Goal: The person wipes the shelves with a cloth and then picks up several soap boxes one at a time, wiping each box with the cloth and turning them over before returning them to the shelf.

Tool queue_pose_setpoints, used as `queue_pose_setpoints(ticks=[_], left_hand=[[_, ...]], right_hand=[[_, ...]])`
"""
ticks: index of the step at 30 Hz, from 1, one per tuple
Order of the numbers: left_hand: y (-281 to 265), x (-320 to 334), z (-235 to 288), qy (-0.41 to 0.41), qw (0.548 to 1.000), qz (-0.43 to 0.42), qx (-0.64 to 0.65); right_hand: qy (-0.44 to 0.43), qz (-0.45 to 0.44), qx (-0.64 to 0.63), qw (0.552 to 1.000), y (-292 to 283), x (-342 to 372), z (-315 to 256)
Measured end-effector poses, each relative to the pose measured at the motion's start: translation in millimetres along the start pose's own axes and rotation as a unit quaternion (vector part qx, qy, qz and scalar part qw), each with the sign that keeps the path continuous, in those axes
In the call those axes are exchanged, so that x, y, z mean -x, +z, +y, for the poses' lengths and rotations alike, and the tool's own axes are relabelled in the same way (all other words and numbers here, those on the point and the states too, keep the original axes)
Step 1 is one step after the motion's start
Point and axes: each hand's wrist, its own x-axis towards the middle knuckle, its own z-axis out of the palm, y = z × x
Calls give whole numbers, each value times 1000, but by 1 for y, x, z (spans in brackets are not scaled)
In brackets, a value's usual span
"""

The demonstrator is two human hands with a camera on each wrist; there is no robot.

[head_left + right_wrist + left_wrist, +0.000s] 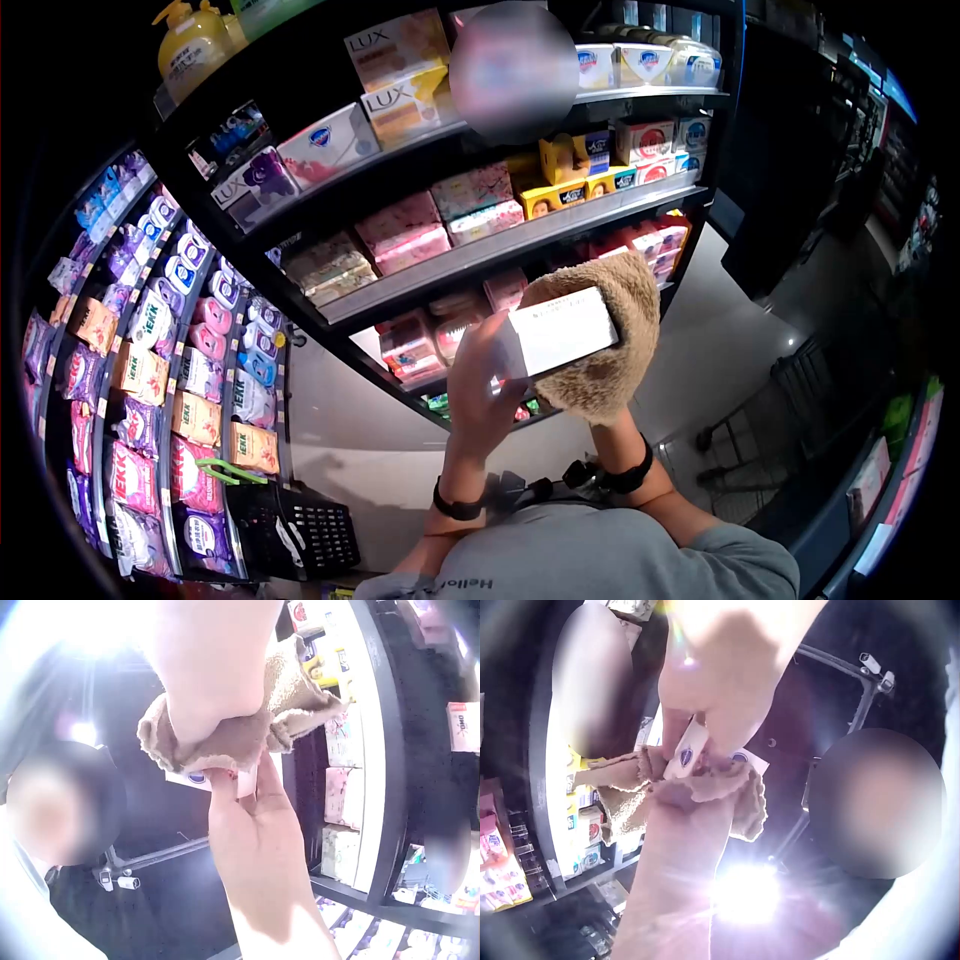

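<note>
In the head view a white box (565, 332) is gripped at its left end by my left hand (484, 378). A brown fluffy cloth (600, 385) lies over my right hand, against the box's right side and behind it. The left wrist view shows the left hand (718, 697) with fingers round the box (688, 754), which bears a blue logo. Seen from the right wrist, the cloth (225, 742) drapes round the right hand (214, 690); its fingers are hidden in the folds.
Shelves of boxed soap (325, 147) stand in front, with a metal shelf edge (520, 242) beyond the hands. Bagged goods (140, 375) fill racks at the left. A black basket (318, 530) with green handles is at lower left, a cart (745, 440) at the right.
</note>
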Motion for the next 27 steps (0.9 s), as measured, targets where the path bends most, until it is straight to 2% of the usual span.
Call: queue_pose_setpoints(ticks=[3,4,6,7,8,9,12,14,16,18,23,26,27], left_hand=[[8,5,0,27,998,3,63],[10,8,1,47,993,9,108],[11,12,5,38,995,0,91],[12,12,4,70,996,9,46],[12,12,3,104,994,20,1],[11,11,0,105,994,3,16],[21,4,9,99,993,44,45],[25,-1,15,161,982,49,-81],[38,1,16,172,979,54,-91],[49,4,19,216,967,76,-114],[70,2,26,264,960,54,-80],[84,-2,29,298,952,74,-8],[88,-1,28,314,947,67,-28]], right_hand=[[24,15,-11,1000,-15,15,-1],[59,53,77,994,-20,19,2],[-28,6,159,987,-30,28,8],[-33,-1,164,986,-34,30,7],[-32,-3,158,987,-36,31,6],[-31,-5,150,988,-33,28,3],[-36,-7,143,989,-24,20,-5],[-33,-5,139,990,-23,19,-12],[-24,-1,121,992,-27,21,-19],[-13,11,95,995,-35,21,-23],[26,29,16,999,-59,33,-33],[38,8,-11,999,-68,44,-33],[40,2,-18,999,-71,46,-34]])
